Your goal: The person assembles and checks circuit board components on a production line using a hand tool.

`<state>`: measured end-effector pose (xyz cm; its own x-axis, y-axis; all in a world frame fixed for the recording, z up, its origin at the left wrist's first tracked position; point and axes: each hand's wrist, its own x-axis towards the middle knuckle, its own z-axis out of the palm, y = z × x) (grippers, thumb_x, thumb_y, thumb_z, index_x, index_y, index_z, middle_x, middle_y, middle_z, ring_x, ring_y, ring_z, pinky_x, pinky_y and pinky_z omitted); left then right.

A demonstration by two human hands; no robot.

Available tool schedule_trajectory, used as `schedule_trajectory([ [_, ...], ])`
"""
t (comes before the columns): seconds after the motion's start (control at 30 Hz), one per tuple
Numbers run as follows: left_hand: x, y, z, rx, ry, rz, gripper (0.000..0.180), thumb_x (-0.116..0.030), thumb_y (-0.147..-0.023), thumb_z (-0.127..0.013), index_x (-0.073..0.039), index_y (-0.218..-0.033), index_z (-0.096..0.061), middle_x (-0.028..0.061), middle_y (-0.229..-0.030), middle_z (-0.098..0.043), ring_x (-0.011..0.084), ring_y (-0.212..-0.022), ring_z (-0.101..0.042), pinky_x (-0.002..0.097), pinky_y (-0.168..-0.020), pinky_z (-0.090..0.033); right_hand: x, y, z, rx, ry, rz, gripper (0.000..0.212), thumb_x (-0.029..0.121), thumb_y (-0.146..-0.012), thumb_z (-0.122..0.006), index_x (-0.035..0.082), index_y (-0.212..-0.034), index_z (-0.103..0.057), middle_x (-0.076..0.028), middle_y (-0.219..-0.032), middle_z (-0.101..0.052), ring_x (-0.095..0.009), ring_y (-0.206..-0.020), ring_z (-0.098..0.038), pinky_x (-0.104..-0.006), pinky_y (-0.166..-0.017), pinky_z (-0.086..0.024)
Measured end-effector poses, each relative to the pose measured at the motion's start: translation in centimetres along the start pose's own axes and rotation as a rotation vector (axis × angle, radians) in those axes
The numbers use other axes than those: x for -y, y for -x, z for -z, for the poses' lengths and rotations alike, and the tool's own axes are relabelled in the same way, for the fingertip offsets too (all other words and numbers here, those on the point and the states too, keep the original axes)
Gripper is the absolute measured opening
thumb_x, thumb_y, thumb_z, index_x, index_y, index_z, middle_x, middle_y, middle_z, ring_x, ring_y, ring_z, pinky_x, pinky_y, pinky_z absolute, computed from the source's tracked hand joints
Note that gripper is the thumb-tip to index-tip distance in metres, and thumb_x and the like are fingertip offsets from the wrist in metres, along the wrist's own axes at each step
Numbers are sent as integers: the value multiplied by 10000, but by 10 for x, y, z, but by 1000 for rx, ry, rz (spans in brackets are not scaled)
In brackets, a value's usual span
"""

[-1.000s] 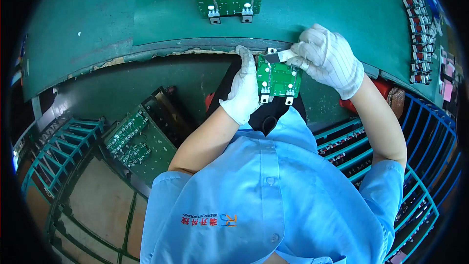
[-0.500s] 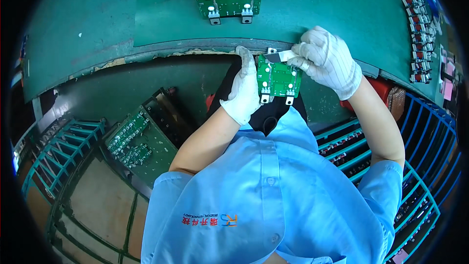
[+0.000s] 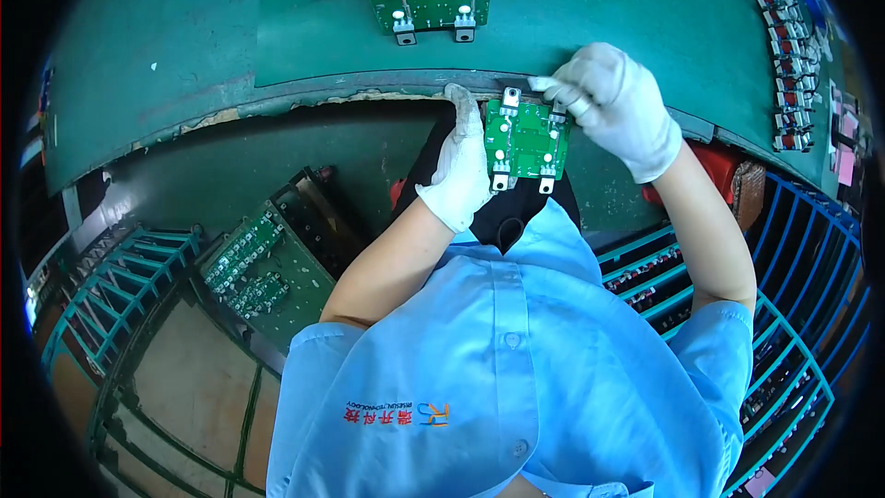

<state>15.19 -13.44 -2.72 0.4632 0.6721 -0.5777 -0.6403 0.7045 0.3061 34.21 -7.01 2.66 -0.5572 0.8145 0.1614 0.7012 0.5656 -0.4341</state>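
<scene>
Since the earlier frame, your right hand (image 3: 619,111) has moved the flat tool (image 3: 523,85) up off the face of the green circuit board (image 3: 527,143); its dark blade is now at the board's far edge, and the black component at the far left corner shows fully. Your left hand and the board stay nearly where they were.

You wear white gloves on both hands. Your right hand is closed, fingers curled and pinching the pale end of the tool, beside the board's far right corner. Your left hand (image 3: 461,166) holds the board's left side, fingers straight and close together along the edge; how your thumb grips is hidden.

The board sits over your lap, just before the near edge of the green workbench (image 3: 184,55). Two more black-and-silver components stick out from its near edge.

On the bench ahead lies a larger board assembly (image 3: 429,2) with a dark cable. A row of red and white parts (image 3: 790,74) runs along the far right. Below left, smaller boards (image 3: 241,258) rest on a green surface.
</scene>
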Motion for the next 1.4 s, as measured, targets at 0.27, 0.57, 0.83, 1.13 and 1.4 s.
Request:
schedule_trajectory([
  [0.27, 1, -2, 0, -7, 75, 63, 862, -724, -879, -309, 15, -1296, -463, 167, -1215, -603, 268, -1090, -624, 377, -949, -515, -3, 0, 17, -154, -299, -406, 169, 196, -890, -620, 38, -944, -653, -126, -840, -662, -274, -694, -639, -340, -630, -516],
  [0.57, 0, 0, -1, 53, 59, 25, 828, -695, -899, -312, 20, -1290, -462, 176, -1208, -595, 274, -1088, -622, 392, -937, -522, -14, -24, 3, -5, 83, 315, 177, 68, -723, -609, 122, -892, -607, -58, -868, -604, -283, -824, -587, -421, -747, -455],
  [0.83, 8, -10, 4, -19, 21, -8, 888, -769, -861, -271, -24, -1289, -494, 163, -1179, -611, 291, -1067, -632, 432, -930, -526, -15, -36, -21, -33, 7, 269, 188, 273, -751, -684, 122, -817, -593, -52, -773, -559, -268, -770, -565, -412, -740, -433],
  [1.13, 9, -12, 4, 4, 130, 1, 876, -746, -874, -288, -28, -1358, -418, 180, -1250, -570, 298, -1136, -595, 448, -971, -501, -16, -37, -19, -17, 45, 336, 211, 293, -746, -699, 125, -761, -572, -40, -753, -543, -254, -766, -562, -402, -722, -432],
  [1.4, 6, -7, -1, -10, 31, -44, 867, -746, -871, -308, -22, -1330, -437, 175, -1244, -577, 283, -1118, -609, 421, -948, -519, -16, -42, -24, -50, 58, 382, 204, 292, -741, -691, 135, -745, -561, -26, -737, -538, -231, -769, -559, -401, -716, -431],
])
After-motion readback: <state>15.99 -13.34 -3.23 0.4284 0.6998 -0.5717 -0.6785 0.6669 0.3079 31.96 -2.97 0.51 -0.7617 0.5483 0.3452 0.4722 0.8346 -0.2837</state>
